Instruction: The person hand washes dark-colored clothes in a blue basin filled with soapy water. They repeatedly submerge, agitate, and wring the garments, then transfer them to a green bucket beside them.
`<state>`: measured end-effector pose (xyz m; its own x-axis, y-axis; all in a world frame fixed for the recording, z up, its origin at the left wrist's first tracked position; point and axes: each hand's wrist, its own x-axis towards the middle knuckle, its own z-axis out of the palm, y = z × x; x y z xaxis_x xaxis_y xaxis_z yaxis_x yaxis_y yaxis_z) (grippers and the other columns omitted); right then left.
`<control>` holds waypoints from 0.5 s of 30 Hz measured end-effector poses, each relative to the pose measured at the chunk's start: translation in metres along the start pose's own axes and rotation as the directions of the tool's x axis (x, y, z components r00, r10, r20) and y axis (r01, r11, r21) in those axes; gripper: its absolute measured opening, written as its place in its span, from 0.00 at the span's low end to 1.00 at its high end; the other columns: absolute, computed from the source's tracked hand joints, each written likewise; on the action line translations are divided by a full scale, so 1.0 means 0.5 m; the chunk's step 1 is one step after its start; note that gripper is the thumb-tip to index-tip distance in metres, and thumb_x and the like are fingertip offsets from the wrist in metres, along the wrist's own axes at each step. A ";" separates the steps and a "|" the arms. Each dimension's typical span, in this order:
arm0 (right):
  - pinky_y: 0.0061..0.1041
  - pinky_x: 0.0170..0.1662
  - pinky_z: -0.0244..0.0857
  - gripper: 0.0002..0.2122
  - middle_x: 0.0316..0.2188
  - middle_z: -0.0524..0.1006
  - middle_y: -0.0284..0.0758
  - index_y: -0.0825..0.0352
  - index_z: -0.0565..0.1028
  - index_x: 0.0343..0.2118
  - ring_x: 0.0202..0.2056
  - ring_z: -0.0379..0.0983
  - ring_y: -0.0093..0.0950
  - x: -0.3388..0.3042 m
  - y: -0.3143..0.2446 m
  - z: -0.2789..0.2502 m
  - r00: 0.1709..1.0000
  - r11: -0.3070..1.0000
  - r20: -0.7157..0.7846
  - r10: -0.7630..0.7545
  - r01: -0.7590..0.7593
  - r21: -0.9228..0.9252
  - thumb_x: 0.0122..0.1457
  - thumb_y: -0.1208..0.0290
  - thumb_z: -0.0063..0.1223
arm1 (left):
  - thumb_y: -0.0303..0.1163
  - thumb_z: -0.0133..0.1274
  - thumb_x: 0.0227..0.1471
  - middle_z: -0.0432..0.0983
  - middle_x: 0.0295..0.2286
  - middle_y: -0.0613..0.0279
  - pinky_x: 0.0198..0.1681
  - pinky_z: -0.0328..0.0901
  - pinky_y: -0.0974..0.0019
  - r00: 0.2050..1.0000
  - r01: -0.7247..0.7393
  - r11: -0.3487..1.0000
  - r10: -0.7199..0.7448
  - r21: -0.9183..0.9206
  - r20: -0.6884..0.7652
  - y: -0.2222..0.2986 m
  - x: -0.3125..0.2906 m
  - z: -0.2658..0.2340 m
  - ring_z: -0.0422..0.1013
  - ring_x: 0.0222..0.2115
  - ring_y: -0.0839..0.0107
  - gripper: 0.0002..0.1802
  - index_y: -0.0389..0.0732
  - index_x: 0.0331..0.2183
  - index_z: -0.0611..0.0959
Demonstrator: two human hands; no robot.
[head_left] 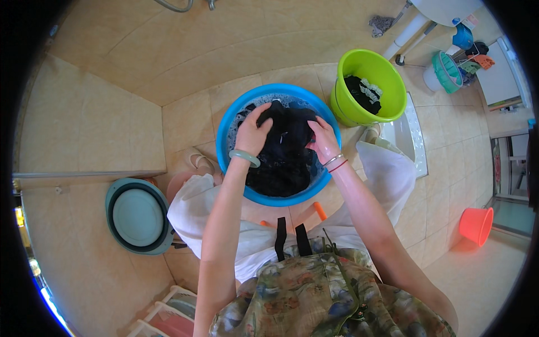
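Dark wet clothing (pixel 283 154) is lying heaped in a round blue basin (pixel 227 132) that is sitting on the beige tiled floor (pixel 112 112), between the person's knees. Both hands are resting on top of the heap. The left hand (pixel 254 133), wearing a pale green bangle (pixel 244 158) at the wrist, is curling its fingers into the upper left part of the fabric and gripping it. The right hand (pixel 323 140), wearing thin bracelets (pixel 334 162), is clenching the upper right part of the same fabric, so a bunched fold is rising between the two hands. Suds are showing along the basin's far inner wall. Just beside the basin, to the right and farther off, a lime green bucket (pixel 387 101) is holding more dark cloth. A teal basin (pixel 137 216) is leaning near the left wall, and an orange bucket (pixel 476 224) is standing well apart on the right.
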<state>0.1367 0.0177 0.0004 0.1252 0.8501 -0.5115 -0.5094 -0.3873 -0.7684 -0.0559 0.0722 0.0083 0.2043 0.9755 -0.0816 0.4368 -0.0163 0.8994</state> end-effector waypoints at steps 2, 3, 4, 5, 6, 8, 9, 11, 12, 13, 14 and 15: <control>0.20 0.22 0.64 0.09 0.31 0.77 0.27 0.60 0.73 0.42 0.27 0.72 0.18 0.001 -0.001 -0.004 0.998 0.993 0.032 0.047 -0.050 0.104 0.63 0.67 0.44 | 0.24 0.55 0.45 0.65 0.53 0.48 0.59 0.57 0.59 0.997 -0.014 0.991 0.004 0.133 0.071 -0.043 -0.014 0.021 0.61 0.55 0.54 0.36 0.45 0.57 0.66; 0.19 0.22 0.63 0.08 0.31 0.77 0.28 0.60 0.73 0.41 0.27 0.72 0.18 0.003 -0.002 -0.011 0.996 0.989 0.071 0.054 -0.063 0.135 0.63 0.66 0.44 | 0.23 0.55 0.44 0.66 0.53 0.47 0.58 0.58 0.60 0.993 0.048 0.988 -0.063 0.150 0.097 -0.063 -0.023 0.032 0.63 0.54 0.54 0.37 0.45 0.58 0.65; 0.19 0.22 0.62 0.08 0.31 0.77 0.28 0.59 0.73 0.41 0.28 0.73 0.19 0.006 0.000 -0.016 0.992 0.983 0.109 0.059 -0.076 0.164 0.63 0.66 0.44 | 0.26 0.56 0.45 0.68 0.51 0.46 0.56 0.60 0.60 0.988 0.054 0.988 -0.073 0.143 0.135 -0.082 -0.034 0.043 0.65 0.53 0.53 0.36 0.45 0.57 0.67; 0.18 0.21 0.61 0.07 0.31 0.77 0.28 0.59 0.73 0.40 0.27 0.72 0.18 0.006 0.002 -0.019 0.988 0.978 0.135 0.069 -0.094 0.188 0.63 0.66 0.44 | 0.28 0.56 0.46 0.70 0.49 0.45 0.55 0.61 0.60 0.981 0.060 0.989 -0.084 0.134 0.176 -0.102 -0.044 0.059 0.67 0.51 0.52 0.34 0.44 0.57 0.68; 0.18 0.21 0.60 0.07 0.31 0.77 0.27 0.59 0.73 0.39 0.27 0.72 0.18 0.003 0.001 -0.013 0.983 0.970 0.168 0.080 -0.115 0.213 0.63 0.66 0.45 | 0.29 0.57 0.47 0.72 0.47 0.47 0.51 0.63 0.62 0.967 0.097 0.986 -0.126 0.137 0.220 -0.119 -0.052 0.070 0.69 0.47 0.56 0.32 0.43 0.55 0.70; 0.17 0.20 0.58 0.07 0.30 0.77 0.27 0.59 0.73 0.38 0.27 0.72 0.18 -0.006 -0.007 0.002 0.978 0.962 0.184 0.096 -0.139 0.235 0.63 0.65 0.45 | 0.32 0.59 0.49 0.76 0.42 0.52 0.43 0.67 0.64 0.928 0.169 0.975 -0.206 0.144 0.310 -0.134 -0.063 0.088 0.74 0.38 0.63 0.26 0.39 0.51 0.74; 0.17 0.20 0.57 0.07 0.29 0.77 0.27 0.60 0.73 0.38 0.27 0.72 0.18 -0.015 -0.018 0.014 0.981 0.962 0.167 0.103 -0.140 0.233 0.63 0.65 0.45 | 0.33 0.58 0.50 0.77 0.39 0.54 0.42 0.67 0.64 0.936 0.170 0.974 -0.208 0.152 0.284 -0.136 -0.062 0.088 0.74 0.36 0.64 0.22 0.38 0.47 0.76; 0.17 0.20 0.57 0.07 0.29 0.76 0.26 0.60 0.74 0.37 0.26 0.71 0.18 -0.011 -0.021 0.002 0.985 0.965 0.146 0.090 -0.123 0.232 0.63 0.65 0.46 | 0.36 0.57 0.52 0.79 0.32 0.57 0.39 0.66 0.64 0.949 0.162 0.974 -0.198 0.160 0.247 -0.126 -0.056 0.098 0.74 0.32 0.67 0.15 0.36 0.40 0.79; 0.17 0.20 0.57 0.07 0.28 0.76 0.26 0.59 0.74 0.37 0.26 0.71 0.17 0.004 -0.018 -0.018 0.987 0.966 0.146 0.073 -0.106 0.234 0.63 0.65 0.46 | 0.33 0.53 0.55 0.75 0.24 0.63 0.35 0.65 0.67 0.962 0.121 0.975 -0.161 0.185 0.222 -0.083 -0.057 0.094 0.69 0.27 0.74 0.10 0.35 0.29 0.76; 0.17 0.20 0.57 0.06 0.28 0.76 0.26 0.59 0.74 0.37 0.26 0.71 0.17 0.016 -0.016 -0.040 0.988 0.968 0.145 0.056 -0.089 0.236 0.63 0.65 0.46 | 0.32 0.53 0.55 0.72 0.23 0.65 0.34 0.64 0.69 0.968 0.115 0.990 -0.130 0.080 0.216 -0.083 -0.050 0.100 0.67 0.26 0.76 0.10 0.36 0.28 0.75; 0.16 0.21 0.58 0.07 0.28 0.76 0.25 0.59 0.75 0.37 0.25 0.70 0.17 0.014 -0.019 -0.033 0.991 0.973 0.119 0.055 -0.080 0.215 0.62 0.64 0.49 | 0.32 0.52 0.55 0.69 0.21 0.67 0.33 0.63 0.70 0.976 0.115 0.993 -0.110 -0.013 0.189 -0.090 -0.045 0.085 0.65 0.25 0.77 0.10 0.37 0.26 0.73; 0.16 0.22 0.59 0.07 0.28 0.76 0.24 0.59 0.75 0.37 0.25 0.69 0.17 0.017 -0.019 -0.028 0.996 0.986 0.073 0.057 -0.068 0.155 0.61 0.64 0.49 | 0.31 0.51 0.56 0.66 0.20 0.69 0.32 0.62 0.72 0.983 0.111 0.988 -0.093 -0.105 0.160 -0.097 -0.040 0.073 0.62 0.24 0.79 0.10 0.38 0.25 0.72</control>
<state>0.1542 0.0235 -0.0021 0.0338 0.8503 -0.5252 -0.6426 -0.3840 -0.6631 -0.0492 0.0456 -0.0495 0.3000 0.9252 -0.2324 0.3623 0.1149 0.9250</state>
